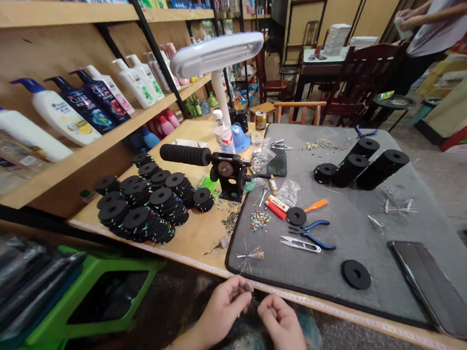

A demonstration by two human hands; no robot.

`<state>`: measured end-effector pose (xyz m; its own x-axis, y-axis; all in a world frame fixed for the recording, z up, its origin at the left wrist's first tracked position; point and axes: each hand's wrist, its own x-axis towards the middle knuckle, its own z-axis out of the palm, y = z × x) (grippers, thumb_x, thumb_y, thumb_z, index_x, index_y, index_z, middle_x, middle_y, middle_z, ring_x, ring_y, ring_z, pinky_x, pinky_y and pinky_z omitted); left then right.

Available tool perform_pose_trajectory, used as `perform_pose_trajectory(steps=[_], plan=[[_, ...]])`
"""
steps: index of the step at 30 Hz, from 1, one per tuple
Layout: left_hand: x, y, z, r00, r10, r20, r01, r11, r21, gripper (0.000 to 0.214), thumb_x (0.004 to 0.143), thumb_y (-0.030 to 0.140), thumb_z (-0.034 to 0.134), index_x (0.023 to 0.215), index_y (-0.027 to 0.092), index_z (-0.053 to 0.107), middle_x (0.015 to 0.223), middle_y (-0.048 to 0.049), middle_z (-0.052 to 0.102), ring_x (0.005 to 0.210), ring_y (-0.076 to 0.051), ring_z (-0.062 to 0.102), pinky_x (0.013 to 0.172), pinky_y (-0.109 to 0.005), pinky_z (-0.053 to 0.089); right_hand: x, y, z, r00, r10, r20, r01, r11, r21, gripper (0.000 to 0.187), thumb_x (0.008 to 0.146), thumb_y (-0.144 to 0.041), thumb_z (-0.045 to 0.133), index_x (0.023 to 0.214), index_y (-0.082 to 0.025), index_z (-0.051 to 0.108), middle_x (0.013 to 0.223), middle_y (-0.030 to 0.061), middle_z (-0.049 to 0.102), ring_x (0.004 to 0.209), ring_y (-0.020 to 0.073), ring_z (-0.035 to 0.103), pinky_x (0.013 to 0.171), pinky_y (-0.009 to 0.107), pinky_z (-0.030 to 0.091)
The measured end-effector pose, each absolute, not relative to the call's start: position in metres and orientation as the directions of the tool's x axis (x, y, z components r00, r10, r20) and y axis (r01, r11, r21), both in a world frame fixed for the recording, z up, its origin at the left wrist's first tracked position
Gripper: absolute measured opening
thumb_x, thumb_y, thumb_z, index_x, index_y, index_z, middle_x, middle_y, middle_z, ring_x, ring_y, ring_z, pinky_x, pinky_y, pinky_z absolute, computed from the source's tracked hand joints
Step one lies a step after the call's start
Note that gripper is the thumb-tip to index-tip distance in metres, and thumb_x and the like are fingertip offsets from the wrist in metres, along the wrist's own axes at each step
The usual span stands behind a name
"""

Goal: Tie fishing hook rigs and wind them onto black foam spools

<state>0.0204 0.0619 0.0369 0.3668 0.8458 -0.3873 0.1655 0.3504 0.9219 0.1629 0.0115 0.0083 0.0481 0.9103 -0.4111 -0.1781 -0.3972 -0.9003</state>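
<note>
Both my hands are low in front of the table edge, over my lap. My left hand [225, 306] is closed in a pinch on a small dark piece held at its fingertips. My right hand [282, 322] is closed too, fingers curled close to the left hand's tips; what it holds is too small to name. Just above them on the grey mat [375, 229] lie a bundle of thin bristles [250, 254], a black foam disc [355, 274], small snips [301, 244] and blue-handled pliers [313, 232].
A pile of black foam spools [142, 205] lies left on the wooden table, beside a hand-crank winder [225, 171] and a white desk lamp [216, 52]. Stacked black rolls [364, 163], coloured beads [260, 220] and a dark tablet [431, 285] are on the mat. Shelves of bottles stand left; another person stands far back right.
</note>
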Motion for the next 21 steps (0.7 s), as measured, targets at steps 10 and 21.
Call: perform_pose_trajectory(steps=[10, 21], plan=[[0.0210, 0.0614, 0.0377, 0.330, 0.861, -0.388, 0.199, 0.339, 0.920, 0.023, 0.081, 0.038, 0.055, 0.072, 0.017, 0.052, 0.061, 0.0019, 0.052, 0.060, -0.013, 0.048, 0.061, -0.024, 0.039, 0.1643, 0.0078, 0.0108, 0.086, 0.922, -0.378, -0.128, -0.366, -0.922, 0.016, 0.067, -0.029, 0.054, 0.056, -0.023, 0.043, 0.051, -0.0079, 0.033, 0.051, 0.0115, 0.028, 0.050, 0.024, 0.024], [0.0208, 0.0555, 0.0366, 0.276, 0.895, -0.351, 0.201, 0.304, 0.931, 0.019, 0.080, 0.035, 0.057, 0.073, 0.018, 0.052, 0.063, 0.0017, 0.053, 0.062, -0.014, 0.052, 0.062, -0.025, 0.041, 0.1634, 0.0028, 0.0033, 0.095, 0.924, -0.371, -0.099, -0.362, -0.927, 0.017, 0.070, -0.028, 0.053, 0.057, -0.022, 0.042, 0.051, -0.0086, 0.031, 0.051, 0.0112, 0.028, 0.050, 0.024, 0.024]])
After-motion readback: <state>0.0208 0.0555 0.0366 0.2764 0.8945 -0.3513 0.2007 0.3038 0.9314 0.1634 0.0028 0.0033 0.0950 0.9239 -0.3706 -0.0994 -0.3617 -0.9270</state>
